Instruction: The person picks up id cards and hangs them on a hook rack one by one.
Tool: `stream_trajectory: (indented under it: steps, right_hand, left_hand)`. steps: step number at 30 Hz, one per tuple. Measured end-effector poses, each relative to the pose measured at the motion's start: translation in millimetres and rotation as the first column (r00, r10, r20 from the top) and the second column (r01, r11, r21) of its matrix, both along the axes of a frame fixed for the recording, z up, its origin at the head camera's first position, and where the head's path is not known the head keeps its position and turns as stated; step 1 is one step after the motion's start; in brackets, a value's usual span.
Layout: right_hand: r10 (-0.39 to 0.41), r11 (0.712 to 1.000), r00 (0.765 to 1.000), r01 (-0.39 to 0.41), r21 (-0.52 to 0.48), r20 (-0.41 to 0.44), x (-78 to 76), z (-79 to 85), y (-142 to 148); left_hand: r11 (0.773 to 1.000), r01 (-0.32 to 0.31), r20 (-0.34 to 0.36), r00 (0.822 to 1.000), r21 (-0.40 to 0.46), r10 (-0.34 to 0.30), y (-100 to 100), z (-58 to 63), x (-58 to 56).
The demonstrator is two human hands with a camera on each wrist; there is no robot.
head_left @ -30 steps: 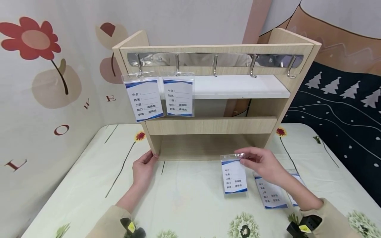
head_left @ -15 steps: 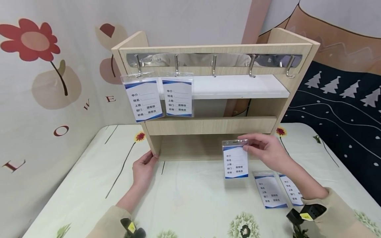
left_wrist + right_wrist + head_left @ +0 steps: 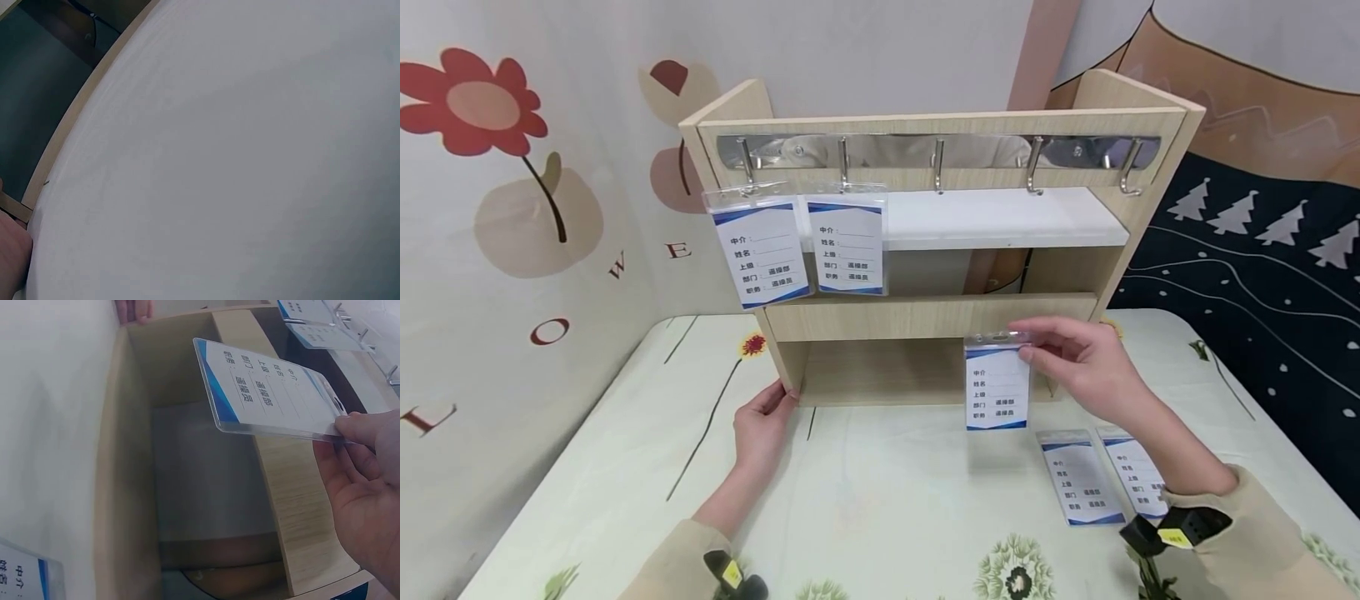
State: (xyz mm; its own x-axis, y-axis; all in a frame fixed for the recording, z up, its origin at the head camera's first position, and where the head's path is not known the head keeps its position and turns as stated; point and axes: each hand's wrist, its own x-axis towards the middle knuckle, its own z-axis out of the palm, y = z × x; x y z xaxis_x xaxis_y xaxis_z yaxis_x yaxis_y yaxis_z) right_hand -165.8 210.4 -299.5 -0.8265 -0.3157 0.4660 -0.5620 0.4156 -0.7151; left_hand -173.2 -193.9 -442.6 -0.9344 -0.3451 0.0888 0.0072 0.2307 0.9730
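On the left, a wall [image 3: 625, 167] carries a printed red flower [image 3: 486, 104] and letters. Below, the left hand [image 3: 765, 429] grips the lower left corner of the wooden shelf [image 3: 932, 317], which stands on the desk [image 3: 880, 500]. Above that hand, the first badge [image 3: 762, 254] hangs tilted from the leftmost hook [image 3: 747, 158]; just beside it, the second badge [image 3: 847, 246] hangs nearly straight from the next hook [image 3: 843, 158]. Three more hooks follow along the metal rail [image 3: 985, 150]. Beneath them, right of the middle, the held badge [image 3: 997, 383] is upright, off the desk, in front of the shelf's bottom opening. The right hand [image 3: 1086, 367] pinches its upper right corner between thumb and fingers, the printed side facing the head camera. Nearer and farther right, two flat badges [image 3: 1081, 479] lie side by side on the desk, the right one partly hidden by the right arm. Last comes a dark cloth [image 3: 1262, 275] with pale trees.
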Motion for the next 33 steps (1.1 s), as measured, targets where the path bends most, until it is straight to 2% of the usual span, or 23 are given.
stream_trajectory:
  steps: [8, 16, 24, 33]
  right_hand:
    - [-0.019, 0.999, 0.996, 0.016, -0.040, -0.089, -2.9, 9.7, -4.9]
    - [-0.003, 0.994, 0.995, -0.009, -0.109, -0.104, -2.3, 17.0, -11.3]
    - [-0.017, 0.993, 0.990, 0.001, -0.119, -0.138, -3.3, 21.1, -15.3]
    - [-0.016, 0.984, 0.986, -0.014, -0.178, -0.166, -6.0, 27.8, -21.8]
  left_hand:
    - [1.000, -0.003, -0.004, 1.000, 0.006, 0.003, -0.2, 0.9, 0.4]
    - [1.000, -0.005, -0.007, 1.000, 0.020, 0.006, 0.2, -0.7, 0.5]
    - [1.000, 0.008, 0.002, 1.000, 0.016, -0.008, -1.3, -3.0, -2.2]
    - [1.000, 0.010, 0.006, 1.000, 0.011, -0.010, -2.0, -2.3, -1.7]
